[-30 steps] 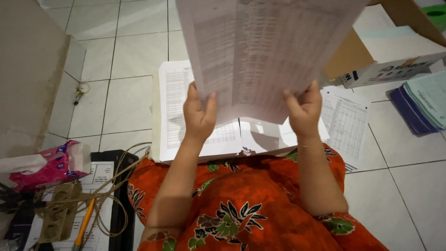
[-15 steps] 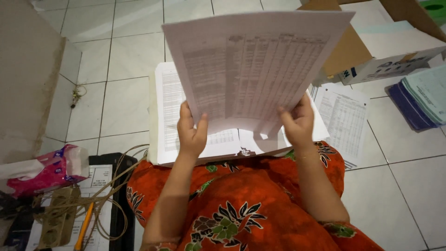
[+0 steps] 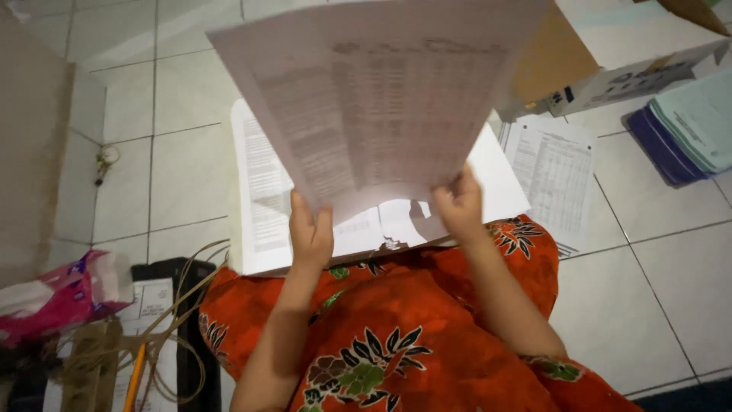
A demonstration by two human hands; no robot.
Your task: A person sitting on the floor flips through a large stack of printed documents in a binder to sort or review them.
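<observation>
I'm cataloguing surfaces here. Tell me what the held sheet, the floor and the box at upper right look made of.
Held sheet: thin matte paper; it bends between the left hand and right hand, and print shows through.
Floor: probably glazed ceramic tile; pale squares with grout lines and a soft sheen.
Box: looks like cardboard; brown raw flap, white printed outside.

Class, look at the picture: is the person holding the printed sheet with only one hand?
No: the left hand and the right hand both grip the printed sheet at its lower edge.
</observation>
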